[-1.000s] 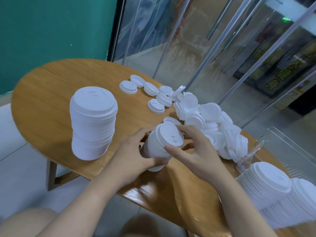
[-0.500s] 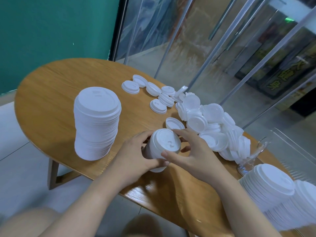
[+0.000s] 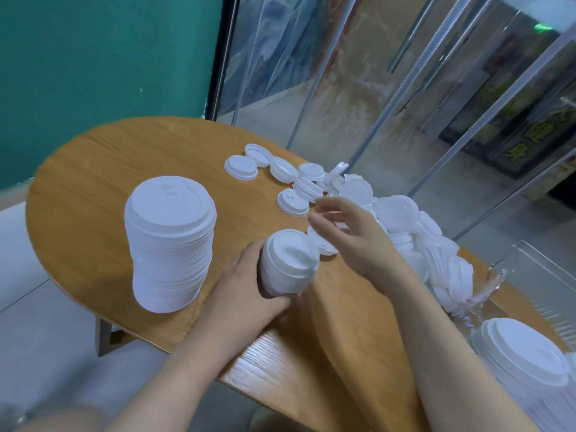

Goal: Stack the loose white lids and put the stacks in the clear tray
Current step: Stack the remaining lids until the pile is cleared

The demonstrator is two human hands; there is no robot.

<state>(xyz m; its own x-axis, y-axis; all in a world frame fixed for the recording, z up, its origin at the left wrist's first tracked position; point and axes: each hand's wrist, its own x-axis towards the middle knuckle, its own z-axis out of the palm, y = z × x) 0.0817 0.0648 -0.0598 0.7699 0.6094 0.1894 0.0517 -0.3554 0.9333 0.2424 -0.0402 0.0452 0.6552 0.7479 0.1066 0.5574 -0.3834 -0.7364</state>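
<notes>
Left hand (image 3: 246, 288) grips the short stack of white plastic lids (image 3: 288, 265), steadying it; right hand (image 3: 352, 241), open and empty, reaches toward the loose white lid pile (image 3: 414, 241) for another.

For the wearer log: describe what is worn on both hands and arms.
Nothing is worn. The left hand and right hand are bare, without gloves, rings, or a watch. Both forearms are uncovered as far as the frame shows; no sleeve is visible.

Tall lid stack (image 3: 170, 244) on bench (image 3: 93, 188) at left; small stack (image 3: 288, 265) right of it; loose lid pile (image 3: 405, 232) further right; tray (image 3: 542, 269) at far right.
</notes>
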